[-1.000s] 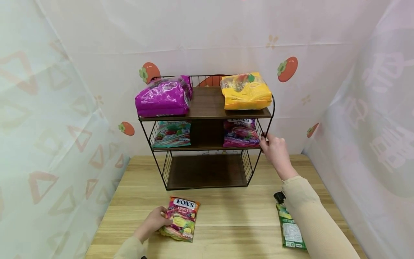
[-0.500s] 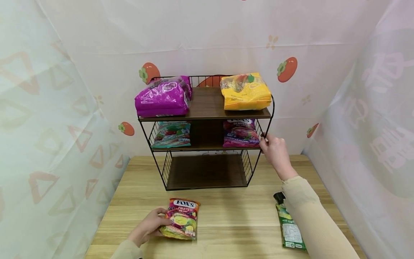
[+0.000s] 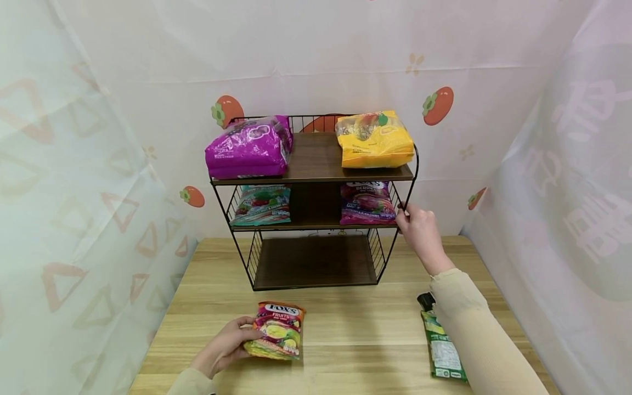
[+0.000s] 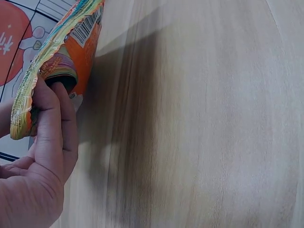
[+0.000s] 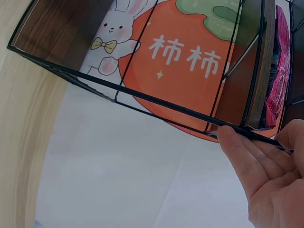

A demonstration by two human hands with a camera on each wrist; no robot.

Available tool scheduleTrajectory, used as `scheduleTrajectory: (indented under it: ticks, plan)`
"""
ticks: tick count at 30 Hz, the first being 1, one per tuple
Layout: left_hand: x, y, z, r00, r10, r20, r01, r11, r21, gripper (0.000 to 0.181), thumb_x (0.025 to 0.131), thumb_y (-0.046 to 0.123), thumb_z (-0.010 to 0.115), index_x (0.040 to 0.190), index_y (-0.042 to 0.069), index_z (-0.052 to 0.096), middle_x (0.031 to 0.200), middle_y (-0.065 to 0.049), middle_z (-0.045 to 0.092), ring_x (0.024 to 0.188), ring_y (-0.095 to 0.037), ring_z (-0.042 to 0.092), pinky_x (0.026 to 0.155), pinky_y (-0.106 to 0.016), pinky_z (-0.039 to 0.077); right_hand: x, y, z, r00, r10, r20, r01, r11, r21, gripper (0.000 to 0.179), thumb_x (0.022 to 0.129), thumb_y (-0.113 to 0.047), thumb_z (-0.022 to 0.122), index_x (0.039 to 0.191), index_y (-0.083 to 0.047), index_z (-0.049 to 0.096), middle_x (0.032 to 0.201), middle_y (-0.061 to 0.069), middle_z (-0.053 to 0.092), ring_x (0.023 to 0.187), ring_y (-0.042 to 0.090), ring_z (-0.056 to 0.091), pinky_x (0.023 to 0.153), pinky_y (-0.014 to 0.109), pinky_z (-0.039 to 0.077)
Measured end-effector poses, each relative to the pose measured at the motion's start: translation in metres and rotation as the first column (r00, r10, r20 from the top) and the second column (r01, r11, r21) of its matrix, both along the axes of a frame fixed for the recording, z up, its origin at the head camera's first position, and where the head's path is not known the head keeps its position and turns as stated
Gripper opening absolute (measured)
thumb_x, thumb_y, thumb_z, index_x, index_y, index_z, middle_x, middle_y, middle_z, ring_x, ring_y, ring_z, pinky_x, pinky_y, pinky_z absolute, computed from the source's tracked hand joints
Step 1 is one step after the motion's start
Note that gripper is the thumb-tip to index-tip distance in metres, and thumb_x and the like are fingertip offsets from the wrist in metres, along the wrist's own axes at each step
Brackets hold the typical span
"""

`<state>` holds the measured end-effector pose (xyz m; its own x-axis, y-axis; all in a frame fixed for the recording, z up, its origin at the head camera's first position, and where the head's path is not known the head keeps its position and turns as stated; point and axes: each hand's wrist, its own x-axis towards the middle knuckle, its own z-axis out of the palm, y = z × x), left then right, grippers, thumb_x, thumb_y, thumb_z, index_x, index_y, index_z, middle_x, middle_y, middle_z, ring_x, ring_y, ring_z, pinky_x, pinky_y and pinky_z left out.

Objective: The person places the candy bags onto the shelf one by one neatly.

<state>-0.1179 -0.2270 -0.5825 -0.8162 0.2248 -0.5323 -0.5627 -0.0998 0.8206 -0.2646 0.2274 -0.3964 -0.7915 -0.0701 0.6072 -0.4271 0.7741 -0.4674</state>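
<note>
My left hand (image 3: 224, 346) pinches a FOX'S Fruits candy bag (image 3: 279, 332) by its left side, near the table's front. In the left wrist view, the fingers (image 4: 50, 130) lie against the back of the bag (image 4: 88, 52), which is raised off the wood with its shadow below. At the right side of a dark three-tier shelf rack (image 3: 318, 260), my right hand (image 3: 421, 233) grips the upright at middle-shelf height. The right wrist view has that hand (image 5: 270, 173) with thumb and fingertips at the black wire frame (image 5: 166, 105).
A purple bag (image 3: 249, 148) and a yellow bag (image 3: 376, 142) sit on the top shelf. On the middle shelf are a teal bag (image 3: 263, 206) and a berries candy bag (image 3: 367, 204). A green packet (image 3: 444, 351) lies under the right forearm, near a small black object (image 3: 425, 300).
The candy bag has tilted up, its lower edge lifting from the table in the left hand. The right hand stays on the rack's upright.
</note>
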Motion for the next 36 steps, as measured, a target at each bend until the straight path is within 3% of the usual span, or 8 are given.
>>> scheduleTrajectory:
  ticks: [5, 15, 25, 36]
  plan:
    - [-0.001, 0.002, 0.002, 1.0, 0.012, 0.004, -0.012, 1.0, 0.008, 0.071, 0.095, 0.005, 0.068, 0.147, -0.011, 0.023, 0.12, -0.024, 0.065, 0.103, -0.033, 0.071, 0.088, -0.05, 0.059, 0.0, 0.0, 0.0, 1.0, -0.003, 0.011, 0.003, 1.0, 0.001, 0.021, 0.095, 0.003, 0.056, 0.105, 0.016, 0.07, 0.077, 0.03, 0.072, 0.062, 0.043, 0.071, 0.06, 0.054, 0.059]
    - [-0.008, 0.006, 0.005, 0.998, 0.031, -0.058, -0.03, 0.999, 0.009, 0.075, 0.098, 0.01, 0.067, 0.151, -0.01, 0.018, 0.124, -0.02, 0.065, 0.103, -0.03, 0.071, 0.087, -0.045, 0.06, 0.0, 0.0, 0.0, 1.0, -0.007, 0.014, 0.006, 1.0, 0.007, 0.022, 0.096, 0.002, 0.054, 0.103, 0.014, 0.071, 0.075, 0.028, 0.072, 0.061, 0.042, 0.07, 0.06, 0.054, 0.059]
    - [-0.016, 0.011, 0.007, 0.99, 0.121, -0.075, -0.121, 0.993, -0.002, 0.075, 0.099, 0.01, 0.066, 0.155, -0.009, 0.019, 0.123, -0.017, 0.066, 0.102, -0.03, 0.072, 0.087, -0.047, 0.06, 0.0, 0.0, 0.001, 0.998, -0.011, 0.061, 0.012, 1.0, -0.01, 0.025, 0.097, 0.001, 0.053, 0.11, 0.015, 0.07, 0.08, 0.029, 0.072, 0.065, 0.043, 0.072, 0.064, 0.053, 0.06]
    - [-0.02, 0.016, 0.007, 0.98, 0.178, -0.088, -0.182, 0.983, -0.038, 0.071, 0.099, 0.01, 0.065, 0.154, -0.009, 0.023, 0.128, -0.023, 0.063, 0.102, -0.03, 0.071, 0.09, -0.046, 0.059, -0.001, 0.0, 0.0, 0.999, -0.005, 0.04, 0.005, 1.0, -0.013, 0.024, 0.096, 0.002, 0.054, 0.107, 0.015, 0.07, 0.077, 0.029, 0.072, 0.063, 0.043, 0.071, 0.062, 0.053, 0.059]
